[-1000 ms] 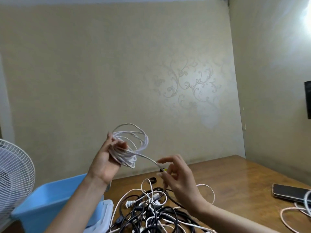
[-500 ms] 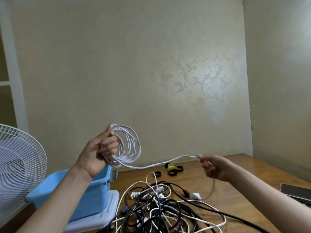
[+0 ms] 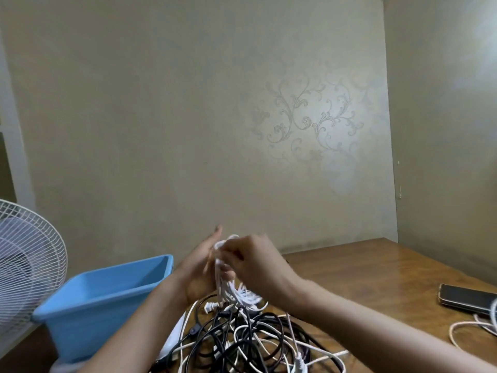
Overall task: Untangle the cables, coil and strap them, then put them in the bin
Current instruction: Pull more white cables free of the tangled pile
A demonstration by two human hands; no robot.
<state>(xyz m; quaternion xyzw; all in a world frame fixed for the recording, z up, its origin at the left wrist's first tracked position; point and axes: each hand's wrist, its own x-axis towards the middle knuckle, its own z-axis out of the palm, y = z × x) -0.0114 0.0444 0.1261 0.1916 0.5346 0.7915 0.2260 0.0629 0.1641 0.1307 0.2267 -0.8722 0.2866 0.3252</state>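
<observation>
The right hand point(image 3: 252, 262) is curling its fingers and pinching the upper strands of a white cable coil point(image 3: 228, 290), its back turned toward the camera. The left hand point(image 3: 197, 267) is facing it just beside it, palm against the coil and one fingertip pointing up, and it is holding the bundle from the other side. Motion blur is softening both hands, so the exact lie of the left fingers is hard to read. The coil is being held upright between the two hands, above the surface, with its lower loops fanning out beneath the right wrist and hanging close over the pile below.

Under the hands, a tangle of black and white cables point(image 3: 242, 343) is lying on the wooden surface point(image 3: 363, 275), with a white plug point(image 3: 210, 306) poking out at its near-left edge and a thin strand running from the coil down into the heap. To the left of the left forearm, the blue bin point(image 3: 107, 289) is sitting open at the surface's edge; what it is holding cannot be seen. Further left, a white fan point(image 3: 29, 254) is standing with its grille facing the room. Well apart on the right, a dark phone point(image 3: 468, 297) is lying flat, and a loose white cord point(image 3: 465, 325) is looping just beside it.
</observation>
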